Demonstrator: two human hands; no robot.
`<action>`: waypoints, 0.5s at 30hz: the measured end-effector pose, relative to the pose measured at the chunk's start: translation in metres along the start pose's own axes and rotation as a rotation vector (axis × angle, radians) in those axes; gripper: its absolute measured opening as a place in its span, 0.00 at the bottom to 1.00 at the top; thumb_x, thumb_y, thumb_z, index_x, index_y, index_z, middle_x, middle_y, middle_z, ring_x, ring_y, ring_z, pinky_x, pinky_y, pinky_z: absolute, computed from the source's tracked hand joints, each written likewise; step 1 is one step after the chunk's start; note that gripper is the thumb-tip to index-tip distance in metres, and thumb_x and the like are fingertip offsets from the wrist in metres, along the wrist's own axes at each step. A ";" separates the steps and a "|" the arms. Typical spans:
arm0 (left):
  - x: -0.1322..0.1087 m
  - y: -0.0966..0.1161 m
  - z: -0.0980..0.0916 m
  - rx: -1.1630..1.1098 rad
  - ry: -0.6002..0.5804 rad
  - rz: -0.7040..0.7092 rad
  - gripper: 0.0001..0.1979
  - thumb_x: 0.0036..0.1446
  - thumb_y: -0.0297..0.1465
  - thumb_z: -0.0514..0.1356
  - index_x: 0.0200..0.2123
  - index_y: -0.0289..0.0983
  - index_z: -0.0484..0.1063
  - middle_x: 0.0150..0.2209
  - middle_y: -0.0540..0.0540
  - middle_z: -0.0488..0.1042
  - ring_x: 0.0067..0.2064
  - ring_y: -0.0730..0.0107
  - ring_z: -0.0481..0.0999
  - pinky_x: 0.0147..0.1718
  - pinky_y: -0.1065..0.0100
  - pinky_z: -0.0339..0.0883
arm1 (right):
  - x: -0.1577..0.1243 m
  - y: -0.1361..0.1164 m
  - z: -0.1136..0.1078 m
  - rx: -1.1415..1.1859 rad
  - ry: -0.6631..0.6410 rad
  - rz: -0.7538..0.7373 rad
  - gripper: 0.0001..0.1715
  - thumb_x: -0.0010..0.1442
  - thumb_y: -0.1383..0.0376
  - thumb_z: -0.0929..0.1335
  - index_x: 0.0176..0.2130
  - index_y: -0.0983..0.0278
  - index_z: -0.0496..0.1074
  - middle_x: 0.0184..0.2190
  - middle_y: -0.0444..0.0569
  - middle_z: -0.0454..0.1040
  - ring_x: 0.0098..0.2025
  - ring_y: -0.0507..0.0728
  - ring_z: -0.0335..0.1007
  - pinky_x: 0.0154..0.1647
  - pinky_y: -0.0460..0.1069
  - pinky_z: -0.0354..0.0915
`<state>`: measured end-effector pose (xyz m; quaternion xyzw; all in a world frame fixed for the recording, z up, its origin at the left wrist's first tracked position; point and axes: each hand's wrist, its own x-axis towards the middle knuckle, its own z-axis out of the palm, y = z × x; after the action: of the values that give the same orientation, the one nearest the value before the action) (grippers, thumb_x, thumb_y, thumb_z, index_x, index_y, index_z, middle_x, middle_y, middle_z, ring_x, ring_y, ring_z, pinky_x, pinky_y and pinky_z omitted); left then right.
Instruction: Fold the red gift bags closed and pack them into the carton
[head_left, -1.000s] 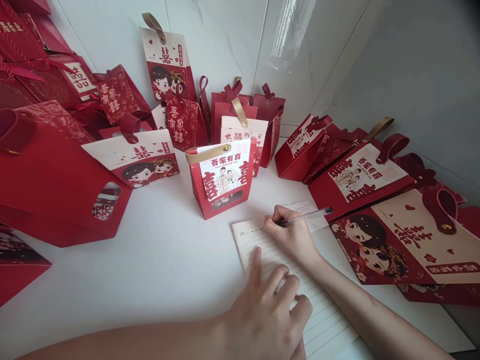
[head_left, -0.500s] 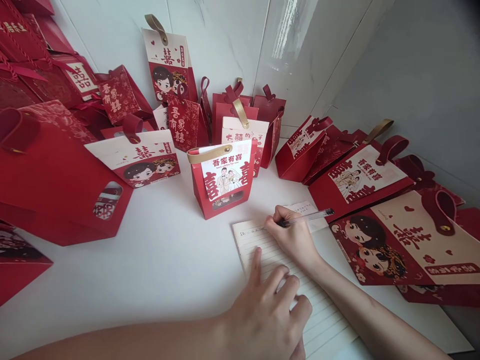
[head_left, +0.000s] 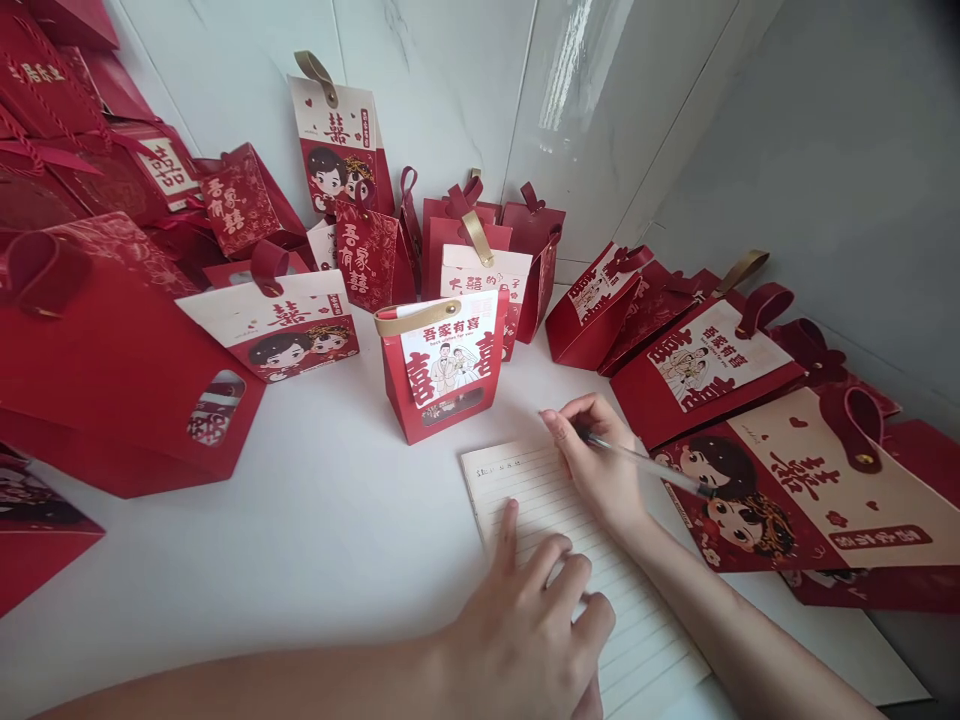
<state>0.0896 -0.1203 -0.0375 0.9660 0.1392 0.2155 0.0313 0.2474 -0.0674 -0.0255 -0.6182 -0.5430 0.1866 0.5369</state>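
Note:
A clear-barrelled pen [head_left: 649, 462] is gripped in my right hand [head_left: 609, 465], its rear end slanting down to the right. That hand is over the upper right of a lined notebook [head_left: 630, 640], where I cannot make out the pen's tip. Small handwriting runs along the page's top line. My left hand [head_left: 536, 620] rests on the lower left of the page, holding nothing; its index finger stretches forward and the other fingers are bent but apart. Just beyond the notebook stands a red gift box [head_left: 450, 365] with a gold strap and a printed couple.
Red gift boxes crowd the white table [head_left: 300, 560] on several sides. A large red box [head_left: 127, 380] stands left, and a cream-and-red box [head_left: 795, 480] leans close to my right forearm. Behind them rises a tiled wall [head_left: 442, 90].
My right hand has lifted away from the written line and shifted right, and the pen's rear end has swung downward. The left hand stays nearly in place on the page.

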 end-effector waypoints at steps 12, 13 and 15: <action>-0.002 0.001 -0.002 -0.071 -0.098 -0.046 0.13 0.58 0.37 0.53 0.41 0.33 0.68 0.42 0.42 0.71 0.46 0.57 0.67 0.54 0.38 0.49 | 0.018 0.018 -0.035 -0.315 0.048 -0.532 0.07 0.61 0.65 0.65 0.43 0.62 0.65 0.33 0.48 0.68 0.35 0.56 0.67 0.37 0.52 0.66; -0.002 0.000 -0.002 -0.076 -0.099 -0.054 0.14 0.58 0.37 0.53 0.41 0.33 0.68 0.42 0.42 0.71 0.46 0.58 0.67 0.54 0.38 0.50 | 0.017 0.018 -0.034 -0.252 0.119 -0.472 0.07 0.60 0.63 0.67 0.39 0.62 0.64 0.31 0.47 0.67 0.33 0.56 0.67 0.35 0.51 0.65; -0.001 0.000 -0.001 -0.097 -0.081 -0.073 0.15 0.58 0.38 0.53 0.41 0.33 0.68 0.41 0.42 0.71 0.46 0.58 0.68 0.55 0.38 0.50 | 0.016 0.012 -0.034 -0.126 0.207 -0.361 0.12 0.59 0.59 0.68 0.33 0.62 0.62 0.27 0.45 0.67 0.29 0.54 0.66 0.31 0.50 0.64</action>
<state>0.0887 -0.1201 -0.0371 0.9655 0.1625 0.1815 0.0914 0.2858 -0.0666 -0.0178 -0.5590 -0.5975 -0.0115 0.5748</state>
